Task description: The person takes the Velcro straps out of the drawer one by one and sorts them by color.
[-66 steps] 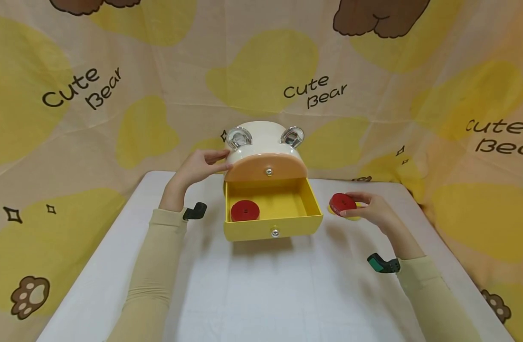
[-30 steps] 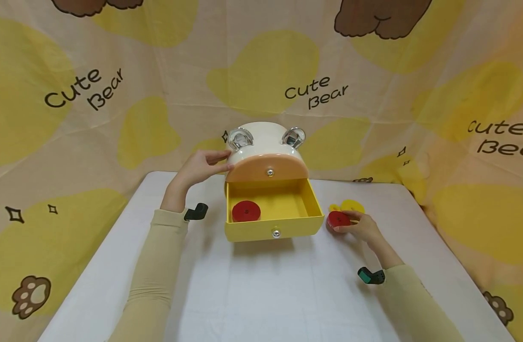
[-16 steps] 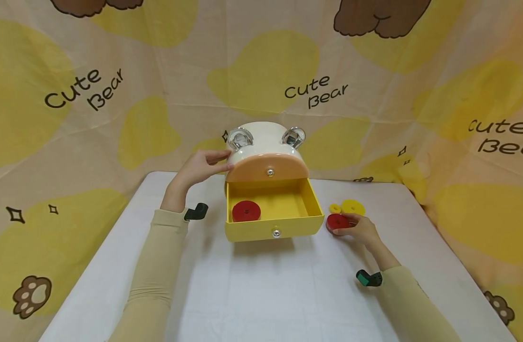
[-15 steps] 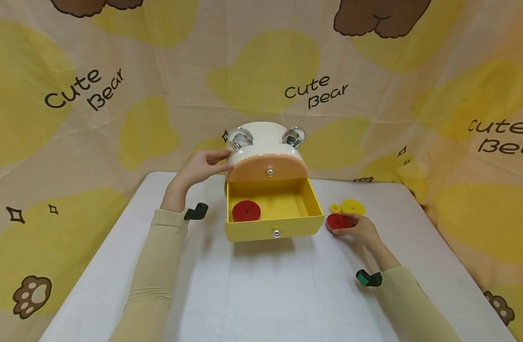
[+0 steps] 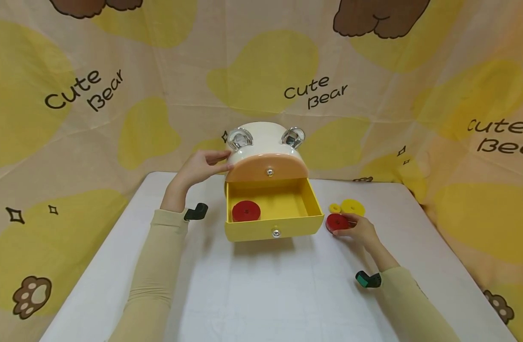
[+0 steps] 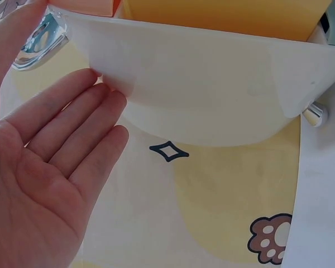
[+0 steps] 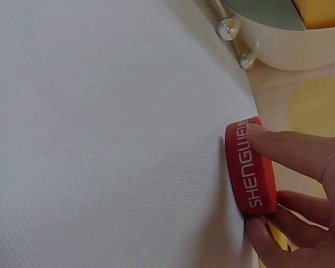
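Note:
A white box with silver ears and an orange top front stands on the table with its yellow drawer pulled out. In that drawer, at the left, lies one red disc. My left hand touches the box's left side, its fingers straight in the left wrist view. To the right of the drawer, my right hand pinches another red disc between thumb and fingers, down at the tabletop. White letters run along this disc's rim in the right wrist view.
Behind the right hand, a small yellow ring and a larger yellow disc lie on the white table. A printed bear cloth hangs behind the table.
My right hand has brought the red disc from over the yellow pieces down towards the table's front, uncovering them. Over the last half second it has barely moved. The left hand stays put.

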Demonstrator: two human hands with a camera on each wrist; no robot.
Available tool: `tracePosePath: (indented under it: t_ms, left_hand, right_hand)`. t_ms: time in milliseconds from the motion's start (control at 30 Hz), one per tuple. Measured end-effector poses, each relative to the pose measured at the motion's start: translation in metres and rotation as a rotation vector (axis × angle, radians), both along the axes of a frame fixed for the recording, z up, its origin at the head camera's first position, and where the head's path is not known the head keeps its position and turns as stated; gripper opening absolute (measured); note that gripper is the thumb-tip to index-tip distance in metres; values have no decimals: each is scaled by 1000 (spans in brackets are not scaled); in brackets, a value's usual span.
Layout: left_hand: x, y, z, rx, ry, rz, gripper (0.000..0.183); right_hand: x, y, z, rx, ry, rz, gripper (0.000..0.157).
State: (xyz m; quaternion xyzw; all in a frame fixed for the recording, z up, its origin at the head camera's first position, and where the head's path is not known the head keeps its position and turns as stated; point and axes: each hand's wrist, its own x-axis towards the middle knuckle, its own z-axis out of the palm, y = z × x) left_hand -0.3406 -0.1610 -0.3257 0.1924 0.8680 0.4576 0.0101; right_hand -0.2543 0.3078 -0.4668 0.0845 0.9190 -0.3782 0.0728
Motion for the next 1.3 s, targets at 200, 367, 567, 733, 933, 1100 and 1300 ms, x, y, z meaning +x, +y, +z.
tracePosePath:
  t_ms: [200,367,567,733,933,1100,1300]
  left_hand:
    - [1,0,1,0,-11,3,69]
    - [1,0,0,-5,-4,4,69]
    - [0,0,-1,5,1,2,68]
    - [0,1,-1,8,1,-2,68]
    - [-1,0,-2,16,-3,-1,68]
    - [-3,-1,-3,15,-4,-1,68]
    - [-3,-1,-3,0,-3,2,70]
  right_hand:
    - [3,1,11,-29,-36,16,77]
    - [8,5,23,-21,-9,17,71]
    - [14,8,37,-47,75,40,69]
    - [18,7,47,-46,98,58,70]
    - [25,2,66,-41,126,87,69]
    - [31,-6,87,-68,157,117,63]
    - [36,-18,113,-82,198,150,62]
